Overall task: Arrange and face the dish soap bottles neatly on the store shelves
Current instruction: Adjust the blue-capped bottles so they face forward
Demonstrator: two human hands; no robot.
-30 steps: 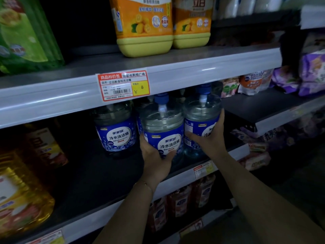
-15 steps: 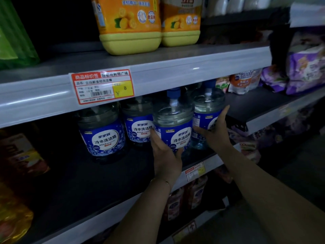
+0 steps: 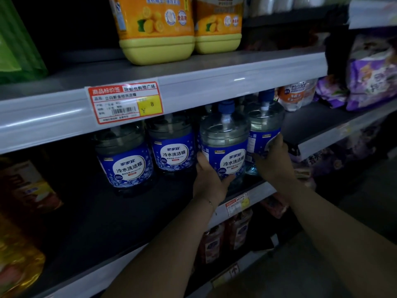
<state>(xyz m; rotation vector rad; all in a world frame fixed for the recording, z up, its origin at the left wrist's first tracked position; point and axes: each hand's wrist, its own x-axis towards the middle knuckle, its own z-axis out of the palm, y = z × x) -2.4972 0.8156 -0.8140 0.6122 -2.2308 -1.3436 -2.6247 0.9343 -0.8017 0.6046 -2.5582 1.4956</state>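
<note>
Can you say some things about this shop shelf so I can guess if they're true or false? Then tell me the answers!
1. The left hand and the right hand each hold a bottle. True: the left hand grips the third bottle from the left, and the right hand grips the rightmost bottle.
2. The yellow jugs stand on the shelf under the blue-labelled bottles. False: they stand on the shelf above them.
3. The red price tag shows an 8. True.
4. The leftmost bottle lies on its side. False: it stands upright.
</note>
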